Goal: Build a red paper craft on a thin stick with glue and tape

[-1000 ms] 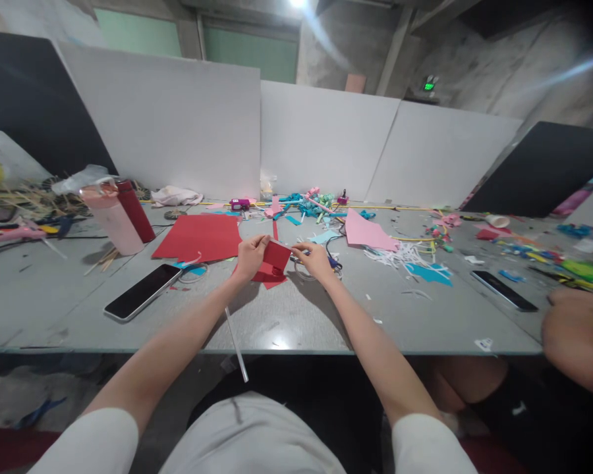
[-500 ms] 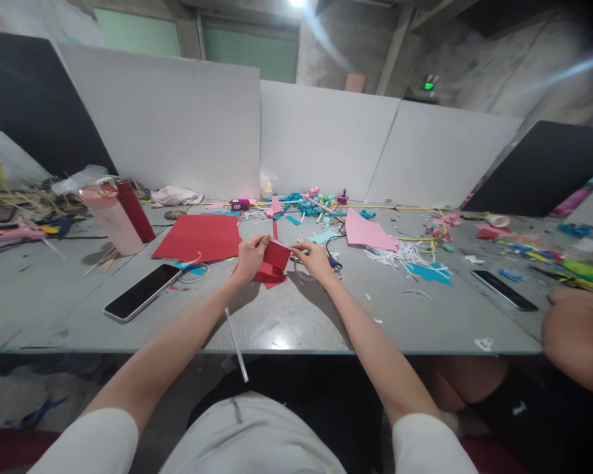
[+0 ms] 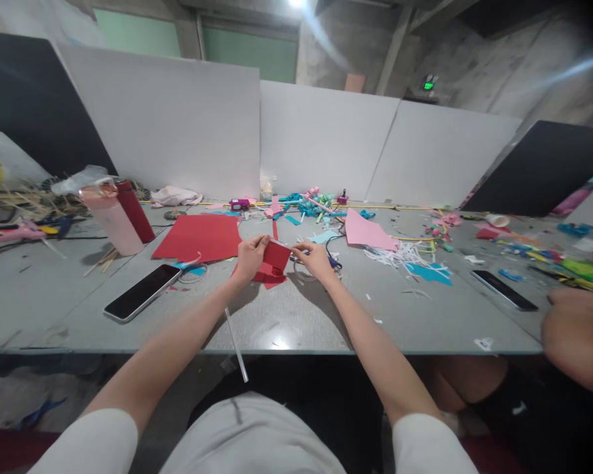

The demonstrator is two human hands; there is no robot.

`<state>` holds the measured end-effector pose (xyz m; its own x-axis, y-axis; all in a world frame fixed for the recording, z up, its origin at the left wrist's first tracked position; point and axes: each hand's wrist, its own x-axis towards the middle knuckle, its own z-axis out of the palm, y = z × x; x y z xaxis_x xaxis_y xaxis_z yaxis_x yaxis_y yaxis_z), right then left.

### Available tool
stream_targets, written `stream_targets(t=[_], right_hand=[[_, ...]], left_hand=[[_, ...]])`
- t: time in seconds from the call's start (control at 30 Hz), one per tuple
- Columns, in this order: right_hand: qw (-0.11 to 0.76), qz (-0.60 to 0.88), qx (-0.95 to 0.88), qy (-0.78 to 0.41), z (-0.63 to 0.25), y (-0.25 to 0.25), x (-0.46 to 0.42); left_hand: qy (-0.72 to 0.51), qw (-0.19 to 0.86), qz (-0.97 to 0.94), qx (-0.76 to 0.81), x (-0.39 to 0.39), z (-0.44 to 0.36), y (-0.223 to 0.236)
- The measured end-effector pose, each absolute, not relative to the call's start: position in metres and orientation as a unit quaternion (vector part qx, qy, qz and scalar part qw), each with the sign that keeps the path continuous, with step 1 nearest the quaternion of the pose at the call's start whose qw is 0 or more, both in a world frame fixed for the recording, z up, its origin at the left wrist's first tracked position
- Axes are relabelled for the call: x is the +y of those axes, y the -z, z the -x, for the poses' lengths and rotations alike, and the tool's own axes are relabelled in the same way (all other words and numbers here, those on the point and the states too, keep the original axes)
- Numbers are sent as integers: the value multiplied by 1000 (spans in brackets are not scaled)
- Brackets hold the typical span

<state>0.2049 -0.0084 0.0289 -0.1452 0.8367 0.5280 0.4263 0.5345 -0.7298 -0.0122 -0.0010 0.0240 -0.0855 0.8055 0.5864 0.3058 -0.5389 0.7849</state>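
Between my hands is a small piece of red paper (image 3: pixel 279 255), held up a little over the table. My left hand (image 3: pixel 251 257) pinches its upper left corner, thumb and fingers closed. At its right edge, my right hand (image 3: pixel 314 258) grips with the fingertips pressed together. Under the held piece lie red paper scraps (image 3: pixel 271 280), one with a dark curled shape by it. A larger red sheet (image 3: pixel 197 237) lies flat to the left of my left hand. Partly hidden behind my right hand are blue-handled scissors (image 3: pixel 334 263).
A phone (image 3: pixel 142 293) and pink bottle (image 3: pixel 112 220) stand left. Pink paper (image 3: pixel 370 230), white paper shreds (image 3: pixel 400 257) and a blue scrap (image 3: pixel 431 272) lie right. A clear stick (image 3: pixel 236 345) juts over the front edge. Another person's arm (image 3: pixel 576 336) rests near a second phone (image 3: pixel 504 289).
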Motion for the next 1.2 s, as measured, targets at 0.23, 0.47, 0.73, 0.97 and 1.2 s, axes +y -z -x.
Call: stream_targets(t=[0.23, 0.47, 0.73, 0.97, 1.2], right_hand=[[491, 433, -719, -232, -206, -28, -7], [500, 432, -710, -243, -206, -25, -4], [490, 422, -734, -208, -211, -19, 2], [477, 417, -750, -191, -216, -18, 4], [476, 424, -745, -196, -216, -22, 3]], left_hand=[[-599, 211, -643, 428, 0, 12, -23], [-598, 212, -642, 430, 0, 11, -24], [-568, 228, -659, 437, -2, 12, -29], [-498, 274, -701, 431, 1, 9, -26], [-495, 281, -699, 434, 8, 11, -18]])
